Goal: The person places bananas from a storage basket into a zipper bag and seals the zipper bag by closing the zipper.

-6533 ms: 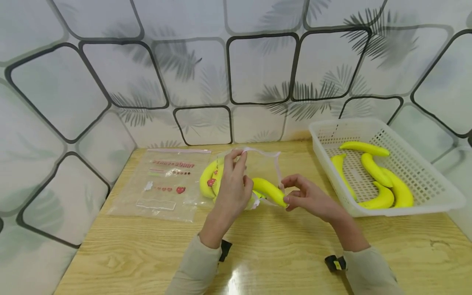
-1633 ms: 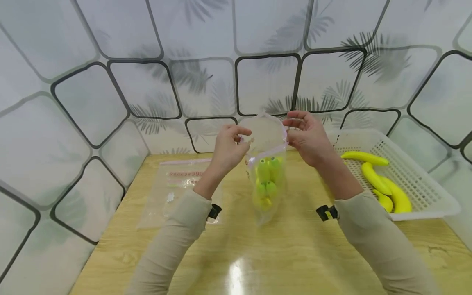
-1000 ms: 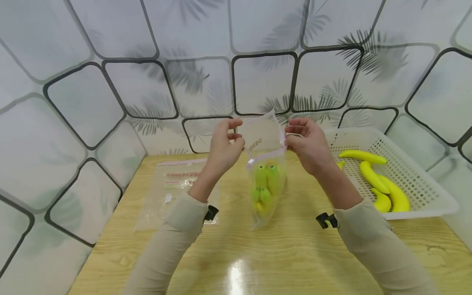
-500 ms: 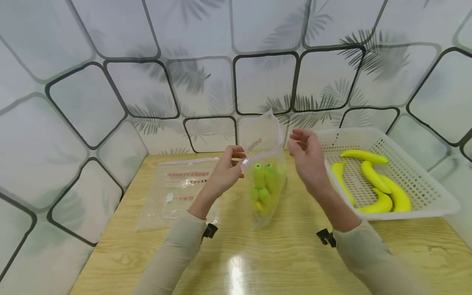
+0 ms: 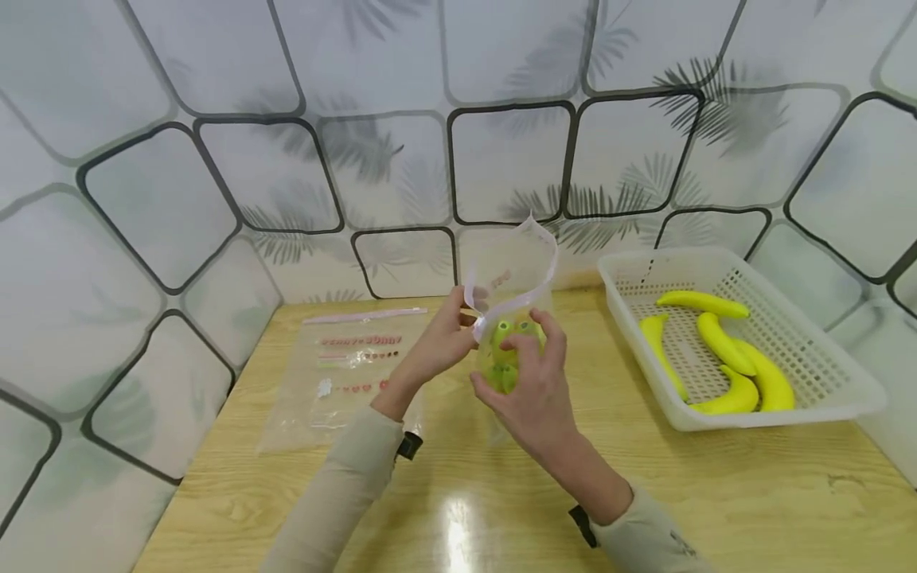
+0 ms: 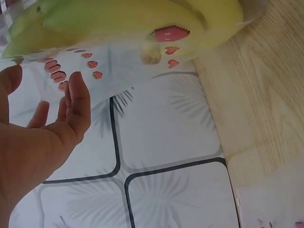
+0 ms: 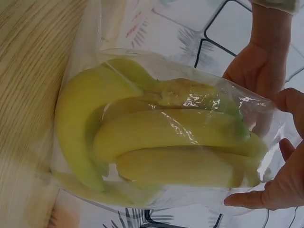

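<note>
head view: the clear bag point(image 5: 521, 302) with bananas point(image 7: 156, 130) inside is upright between the left hand point(image 5: 440, 338), relaxed close beside it, and the right hand point(image 5: 533, 388), spread at its front, not clenched. i think gentle, even support from both sides is best.

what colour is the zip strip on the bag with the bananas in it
Pale pinkish-lilac; the zip strip shows best in the head view.

Rear wall point(image 5: 512, 167), left side wall point(image 5: 136, 215) and right side wall point(image 5: 860, 187): pale surface, printed with rounded black and grey outlines (gray leaf motifs overlap several cells). Desk point(image 5: 759, 501): light wood grain, abutting the rear wall; one bright light reflection point(image 5: 457, 533) on the glossy top.
</note>
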Available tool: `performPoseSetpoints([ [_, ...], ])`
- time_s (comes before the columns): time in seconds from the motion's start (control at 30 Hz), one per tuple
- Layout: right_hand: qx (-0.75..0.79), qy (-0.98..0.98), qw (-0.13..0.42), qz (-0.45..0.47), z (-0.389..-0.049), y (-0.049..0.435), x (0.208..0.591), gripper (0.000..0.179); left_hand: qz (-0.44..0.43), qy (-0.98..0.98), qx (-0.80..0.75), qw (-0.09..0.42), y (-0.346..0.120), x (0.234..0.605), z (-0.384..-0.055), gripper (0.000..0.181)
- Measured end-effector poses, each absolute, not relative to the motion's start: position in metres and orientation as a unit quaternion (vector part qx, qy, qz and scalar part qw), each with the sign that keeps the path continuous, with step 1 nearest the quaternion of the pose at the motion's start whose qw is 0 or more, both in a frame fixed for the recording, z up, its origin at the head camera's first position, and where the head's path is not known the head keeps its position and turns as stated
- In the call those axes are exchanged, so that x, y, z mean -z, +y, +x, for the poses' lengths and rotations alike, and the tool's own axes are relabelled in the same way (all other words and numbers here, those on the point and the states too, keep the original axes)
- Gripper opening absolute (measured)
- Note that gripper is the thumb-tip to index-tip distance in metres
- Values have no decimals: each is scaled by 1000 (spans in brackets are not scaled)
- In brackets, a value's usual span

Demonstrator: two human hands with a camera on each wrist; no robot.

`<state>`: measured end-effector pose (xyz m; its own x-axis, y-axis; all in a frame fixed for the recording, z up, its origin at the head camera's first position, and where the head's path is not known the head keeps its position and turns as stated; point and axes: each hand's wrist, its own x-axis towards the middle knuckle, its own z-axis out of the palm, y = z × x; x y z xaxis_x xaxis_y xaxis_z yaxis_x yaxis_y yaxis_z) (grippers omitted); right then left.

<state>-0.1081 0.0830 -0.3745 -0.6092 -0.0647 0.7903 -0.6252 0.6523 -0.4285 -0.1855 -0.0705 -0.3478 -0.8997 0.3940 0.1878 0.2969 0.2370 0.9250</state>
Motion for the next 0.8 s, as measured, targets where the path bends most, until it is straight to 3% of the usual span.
performPoseSetpoints([
  [0.27, -386, -800, 378, 260, -113, 92, 381, 28, 246, 798, -549, 42, -76, 352, -199, 36],
  [0.5, -490, -704, 370, 356, -126, 115, 389, 17, 149, 789, -595, 9, -87, 372, -214, 35],
  [0.67, -565, -632, 327, 417, -135, 133, 386, 19, 117, 772, -625, -8, -99, 384, -211, 44],
  [0.8, -642, -601, 264, 397, -133, 151, 384, 23, 141, 764, -629, -13, -107, 390, -201, 52],
])
